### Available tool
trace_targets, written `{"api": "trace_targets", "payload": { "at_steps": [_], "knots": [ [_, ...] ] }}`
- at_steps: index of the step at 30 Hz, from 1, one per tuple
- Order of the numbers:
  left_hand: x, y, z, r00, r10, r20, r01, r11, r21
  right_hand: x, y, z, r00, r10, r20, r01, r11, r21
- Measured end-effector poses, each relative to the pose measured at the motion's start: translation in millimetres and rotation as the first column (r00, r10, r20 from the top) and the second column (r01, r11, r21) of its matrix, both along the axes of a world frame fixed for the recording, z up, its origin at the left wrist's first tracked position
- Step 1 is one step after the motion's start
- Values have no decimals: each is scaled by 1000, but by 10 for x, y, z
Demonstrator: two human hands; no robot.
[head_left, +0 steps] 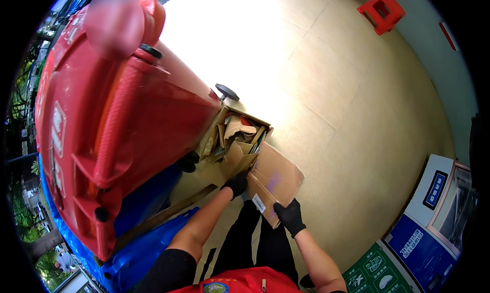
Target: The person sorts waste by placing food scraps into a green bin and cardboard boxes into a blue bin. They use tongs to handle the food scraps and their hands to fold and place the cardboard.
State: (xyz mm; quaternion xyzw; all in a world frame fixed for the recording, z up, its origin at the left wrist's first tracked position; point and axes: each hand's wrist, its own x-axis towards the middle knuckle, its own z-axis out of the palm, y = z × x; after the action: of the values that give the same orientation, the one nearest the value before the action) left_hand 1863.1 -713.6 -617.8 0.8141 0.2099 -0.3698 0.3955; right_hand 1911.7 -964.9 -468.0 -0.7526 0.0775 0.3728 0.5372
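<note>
A flattened brown cardboard box (278,173) with a white label and purple marks is held in front of my legs. My right hand (291,217), in a black glove, grips its lower right edge, fingers closed on it. My left hand (236,186), gloved in black too, is closed at its left edge; the fingertips are partly hidden. Just beyond my left hand stands an open cardboard box (237,163), packed with folded and torn cardboard pieces (234,127). The far corner of the flattened one touches or overlaps this box's near side; I cannot tell which.
Large red wheeled bins (168,109) fill the left, with a black wheel (227,92) beside the box. Blue sheeting (153,237) lies below them. A red stool (382,12) stands far right by the wall. Green (375,270) and blue (418,247) panels stand at lower right.
</note>
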Motion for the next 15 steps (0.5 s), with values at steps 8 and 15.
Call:
{"api": "trace_targets", "payload": {
  "at_steps": [8, 15],
  "knots": [
    [284, 356, -303, 996, 86, 6, -86, 995, 56, 236, 268, -388, 983, 175, 57, -155, 952, -265],
    [243, 663, -620, 993, 109, 48, -116, 979, 165, 380, 306, -502, 977, 206, 53, -181, 936, -302]
  ]
}}
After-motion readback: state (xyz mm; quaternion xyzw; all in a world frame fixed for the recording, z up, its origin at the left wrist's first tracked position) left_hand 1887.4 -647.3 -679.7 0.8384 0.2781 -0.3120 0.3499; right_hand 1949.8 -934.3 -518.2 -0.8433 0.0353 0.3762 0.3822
